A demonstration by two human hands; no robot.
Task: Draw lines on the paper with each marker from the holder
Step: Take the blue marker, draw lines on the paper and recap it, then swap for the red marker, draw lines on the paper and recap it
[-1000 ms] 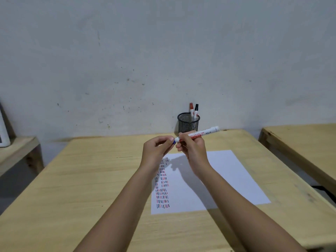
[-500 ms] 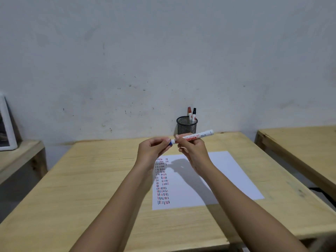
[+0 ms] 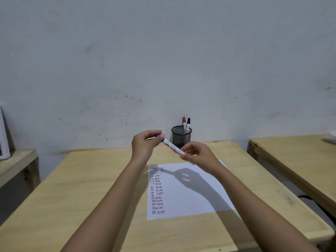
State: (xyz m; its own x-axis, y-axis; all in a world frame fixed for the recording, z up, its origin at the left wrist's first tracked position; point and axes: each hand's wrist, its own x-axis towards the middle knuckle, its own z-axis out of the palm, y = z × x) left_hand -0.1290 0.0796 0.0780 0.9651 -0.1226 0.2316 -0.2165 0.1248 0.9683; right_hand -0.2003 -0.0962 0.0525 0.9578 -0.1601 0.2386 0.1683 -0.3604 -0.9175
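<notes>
Head view: marker held above paper. Left hand fingers pinch blue cap; right hand fingers closed round barrel. Holder behind, on table. Pull cap straight off, barrel steady.

A white marker with a blue cap and red barrel print slants above the paper, cap end up-left. The white paper lies flat on the table, its left margin filled with short red, blue and black strokes. The black mesh holder stands upright behind it, containing a red-capped marker and a black-capped marker.
</notes>
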